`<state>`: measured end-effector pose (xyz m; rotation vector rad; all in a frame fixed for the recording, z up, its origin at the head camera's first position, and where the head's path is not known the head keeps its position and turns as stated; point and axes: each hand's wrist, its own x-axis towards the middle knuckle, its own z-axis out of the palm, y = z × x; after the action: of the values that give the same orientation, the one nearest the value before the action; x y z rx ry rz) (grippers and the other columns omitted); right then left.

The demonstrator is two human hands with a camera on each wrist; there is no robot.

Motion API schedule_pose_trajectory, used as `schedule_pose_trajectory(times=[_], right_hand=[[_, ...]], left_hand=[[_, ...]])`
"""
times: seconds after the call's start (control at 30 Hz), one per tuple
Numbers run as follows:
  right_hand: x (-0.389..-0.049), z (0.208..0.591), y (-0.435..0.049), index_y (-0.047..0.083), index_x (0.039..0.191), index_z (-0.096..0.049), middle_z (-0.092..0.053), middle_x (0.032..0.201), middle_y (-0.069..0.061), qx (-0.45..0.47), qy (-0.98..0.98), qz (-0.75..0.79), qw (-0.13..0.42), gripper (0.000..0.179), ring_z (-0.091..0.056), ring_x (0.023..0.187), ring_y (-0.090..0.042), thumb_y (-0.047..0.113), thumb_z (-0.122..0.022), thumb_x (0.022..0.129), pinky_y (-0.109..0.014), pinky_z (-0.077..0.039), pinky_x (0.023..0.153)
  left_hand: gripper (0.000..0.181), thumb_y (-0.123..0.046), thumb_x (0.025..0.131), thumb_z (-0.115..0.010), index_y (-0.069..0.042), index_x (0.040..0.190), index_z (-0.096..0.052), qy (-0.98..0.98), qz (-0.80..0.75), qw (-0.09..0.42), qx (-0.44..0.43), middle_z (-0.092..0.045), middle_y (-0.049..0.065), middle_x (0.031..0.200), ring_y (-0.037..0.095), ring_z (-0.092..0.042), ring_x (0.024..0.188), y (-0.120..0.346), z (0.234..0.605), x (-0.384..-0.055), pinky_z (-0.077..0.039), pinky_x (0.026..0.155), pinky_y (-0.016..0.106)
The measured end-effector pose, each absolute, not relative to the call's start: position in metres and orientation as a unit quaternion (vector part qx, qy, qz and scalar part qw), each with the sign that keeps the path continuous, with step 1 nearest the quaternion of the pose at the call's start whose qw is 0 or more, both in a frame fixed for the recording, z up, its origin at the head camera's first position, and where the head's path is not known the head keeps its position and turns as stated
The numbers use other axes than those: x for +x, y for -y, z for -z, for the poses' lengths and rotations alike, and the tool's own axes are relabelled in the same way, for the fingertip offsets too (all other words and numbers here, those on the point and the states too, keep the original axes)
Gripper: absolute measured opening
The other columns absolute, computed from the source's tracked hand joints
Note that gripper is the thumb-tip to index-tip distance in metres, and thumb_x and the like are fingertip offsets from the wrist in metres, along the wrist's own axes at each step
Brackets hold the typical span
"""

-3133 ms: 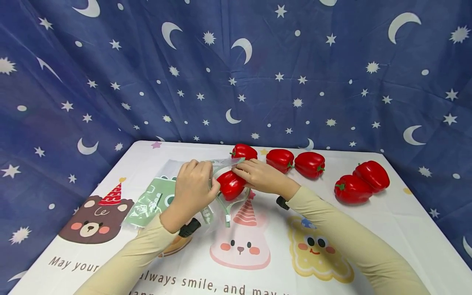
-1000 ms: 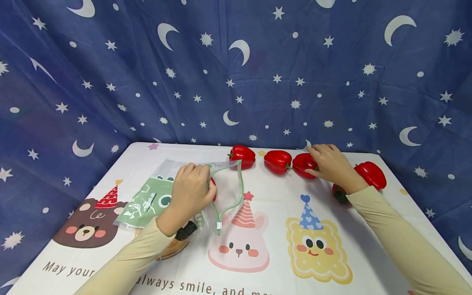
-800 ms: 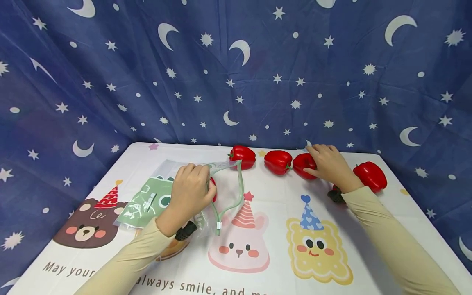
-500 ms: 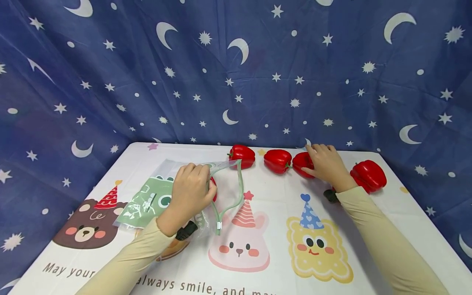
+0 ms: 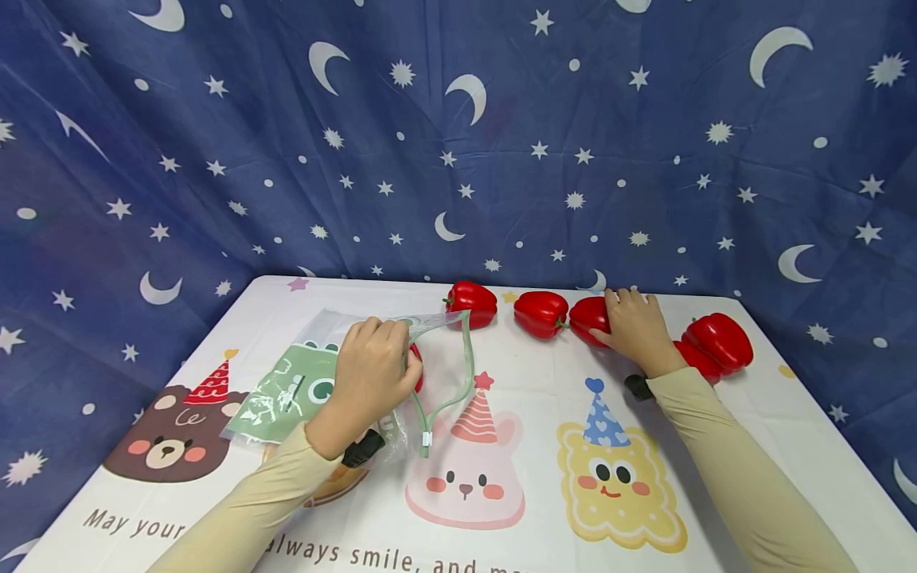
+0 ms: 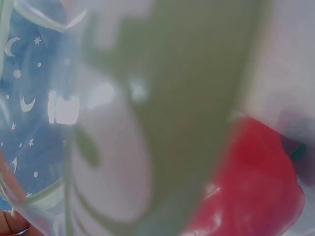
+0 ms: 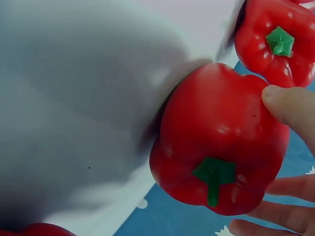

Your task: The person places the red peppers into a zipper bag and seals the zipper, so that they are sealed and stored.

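Observation:
My left hand (image 5: 374, 370) grips the edge of a clear zip bag (image 5: 286, 398) with a green cartoon print, its mouth spread toward the right. A red bell pepper (image 6: 251, 182) shows inside the bag in the left wrist view; in the head view my left hand mostly hides it. At the back of the table, my right hand (image 5: 636, 330) holds another red bell pepper (image 7: 221, 132) lying on its side. The thumb (image 7: 290, 105) presses one side of it and the fingers reach round the other. A white slider (image 5: 427, 439) hangs at the bag's mouth.
Two red bell peppers, the left one (image 5: 470, 305) and the middle one (image 5: 540, 314), lie along the table's back edge. Two more, including the right one (image 5: 719, 342), touch each other beyond my right wrist. A blue curtain (image 5: 458, 143) rises behind the white tablecloth (image 5: 530, 414).
The right hand has left the bag's mouth, where it held a pepper, and moved right to the back pepper. The earlier pepper now sits inside the bag. My left hand has barely moved.

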<state>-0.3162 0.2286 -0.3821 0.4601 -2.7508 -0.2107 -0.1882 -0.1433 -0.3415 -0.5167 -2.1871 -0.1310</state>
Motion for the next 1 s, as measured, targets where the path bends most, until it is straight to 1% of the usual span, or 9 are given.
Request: schedule_pose_trajectory(times=[0.2, 0.27, 0.53, 0.7, 1.0], right_hand=[[-0.3170, 0.3879, -0.2300, -0.013, 0.117, -0.052, -0.062, 0.105, -0.030, 0.162, 0.967, 0.076, 0.180, 0.072, -0.059, 0.094, -0.043, 0.035, -0.078, 0.069, -0.058, -0.048, 0.084], [-0.3177, 0.3892, -0.2308, -0.014, 0.116, -0.052, -0.061, 0.104, -0.030, 0.163, 0.968, 0.076, 0.178, 0.072, -0.060, 0.093, -0.042, 0.035, -0.078, 0.069, -0.058, -0.049, 0.083], [-0.3179, 0.3886, -0.2327, -0.016, 0.118, -0.050, -0.057, 0.108, -0.031, 0.152, 0.978, 0.062, 0.132, 0.076, -0.058, 0.096, -0.042, 0.034, -0.078, 0.069, -0.059, -0.048, 0.084], [-0.3149, 0.3879, -0.2321, -0.014, 0.121, -0.048, -0.056, 0.110, -0.031, 0.147, 0.981, 0.056, 0.118, 0.077, -0.057, 0.097, -0.042, 0.034, -0.078, 0.069, -0.060, -0.047, 0.086], [-0.3109, 0.3877, -0.2328, -0.015, 0.119, -0.047, -0.060, 0.107, -0.031, 0.175, 0.974, 0.011, 0.147, 0.075, -0.059, 0.096, -0.042, 0.027, -0.081, 0.067, -0.058, -0.048, 0.085]], left_hand=[[0.010, -0.012, 0.069, -0.054, -0.006, 0.065, -0.047, 0.879, 0.052, 0.425, -0.208, -0.051, 0.006, 0.058, 0.027, -0.049, 0.062, 0.1426, 0.3398, -0.1868, -0.043, 0.065, 0.039], [0.010, -0.012, 0.069, -0.054, -0.006, 0.065, -0.047, 0.880, 0.051, 0.423, -0.209, -0.051, 0.006, 0.058, 0.027, -0.049, 0.061, 0.1422, 0.3390, -0.1862, -0.043, 0.066, 0.040], [0.010, -0.011, 0.070, -0.054, -0.006, 0.066, -0.048, 0.883, 0.047, 0.420, -0.207, -0.050, 0.006, 0.057, 0.027, -0.049, 0.062, 0.1427, 0.3392, -0.1867, -0.043, 0.066, 0.038], [0.009, -0.011, 0.070, -0.054, -0.006, 0.066, -0.048, 0.883, 0.047, 0.418, -0.207, -0.050, 0.006, 0.057, 0.027, -0.049, 0.062, 0.1432, 0.3388, -0.1856, -0.043, 0.067, 0.039], [0.009, -0.011, 0.071, -0.054, -0.006, 0.067, -0.049, 0.886, 0.042, 0.413, -0.206, -0.052, 0.007, 0.058, 0.026, -0.050, 0.062, 0.1444, 0.3392, -0.1848, -0.043, 0.065, 0.039]])
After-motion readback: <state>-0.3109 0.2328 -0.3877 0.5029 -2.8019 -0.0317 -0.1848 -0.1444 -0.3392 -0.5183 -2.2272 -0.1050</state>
